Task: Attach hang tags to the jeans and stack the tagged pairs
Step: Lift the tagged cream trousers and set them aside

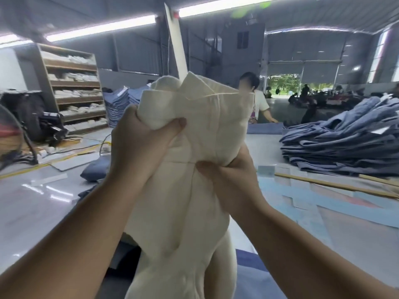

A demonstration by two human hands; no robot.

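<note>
Cream jeans (194, 117) are gripped aloft: left hand (140, 143) clenched below the waistband, right hand (228, 169) lower (fabric bunched).

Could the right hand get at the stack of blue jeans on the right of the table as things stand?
Probably not yet: the right hand grips the cream jeans along with the left hand. The blue stack lies farther right, with nothing between.

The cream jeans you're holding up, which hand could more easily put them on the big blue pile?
Probably the right hand. The tall stack of folded blue jeans lies on the right side of the table, while the left hand grips the cream-coloured cotton jeans on the far side.
</note>
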